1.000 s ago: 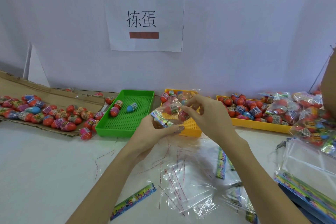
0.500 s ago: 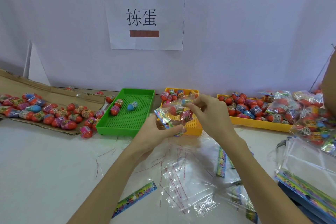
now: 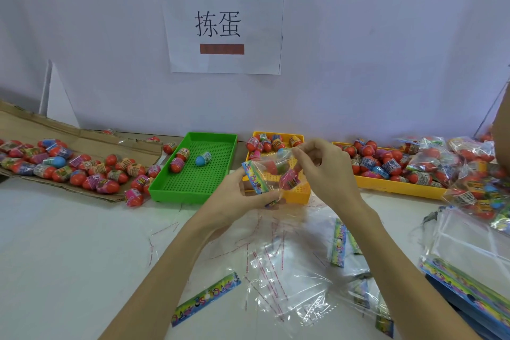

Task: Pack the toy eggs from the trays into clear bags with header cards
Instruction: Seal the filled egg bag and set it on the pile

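Note:
I hold a clear bag (image 3: 271, 171) with a colourful header card and a few red toy eggs inside, just above the near end of the small yellow tray (image 3: 299, 193). My left hand (image 3: 237, 197) pinches the header-card end. My right hand (image 3: 327, 171) pinches the bag's far upper edge. The green tray (image 3: 193, 188) to the left holds two red eggs and a blue one (image 3: 202, 159). Several more eggs lie at the back of the small yellow tray.
Cardboard (image 3: 91, 143) on the left carries several loose eggs. A long yellow tray (image 3: 397, 188) on the right holds eggs and packed bags. Empty clear bags (image 3: 289, 284), peeled strips and a loose header card (image 3: 205, 298) lie on the white table. A bag stack (image 3: 469, 257) sits at the right.
Both hands have turned the bag slightly and lowered it; my right hand has shifted from the bag's middle to its upper edge.

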